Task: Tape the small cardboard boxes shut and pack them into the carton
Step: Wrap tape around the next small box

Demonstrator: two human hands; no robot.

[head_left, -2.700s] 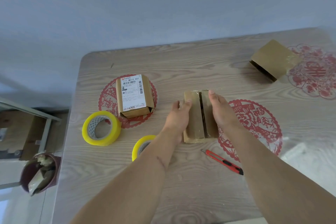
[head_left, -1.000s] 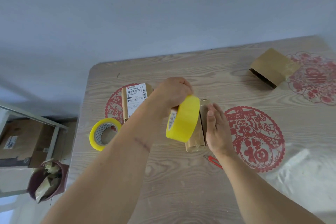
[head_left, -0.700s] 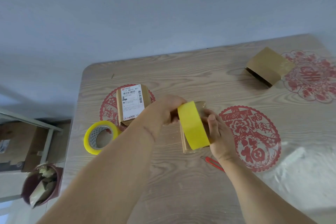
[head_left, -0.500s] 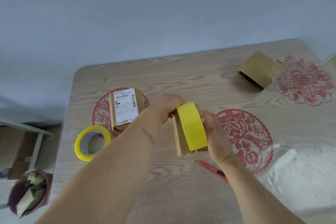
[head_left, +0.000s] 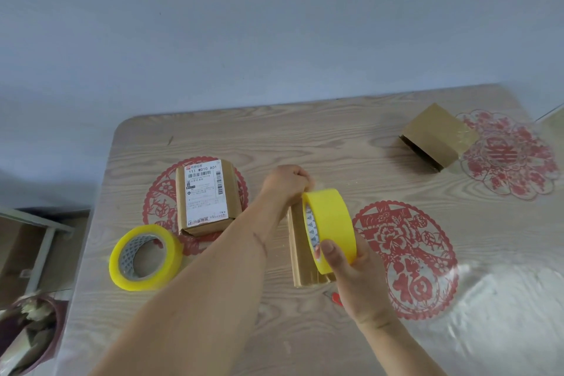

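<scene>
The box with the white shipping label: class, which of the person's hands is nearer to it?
Left. The left hand is just right of the labelled box, at the tape roll's far edge. The right hand grips that roll farther right and nearer the camera.

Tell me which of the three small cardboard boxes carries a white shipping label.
The labelled box on the left red paper-cut, beyond the loose tape roll. The box under the hands and the far-right box show plain brown cardboard.

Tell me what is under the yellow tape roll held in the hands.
Under the held tape roll lies a small cardboard box on the table. Right hand grips the roll; left hand pinches at its far edge. The box's top seam is covered.
</scene>
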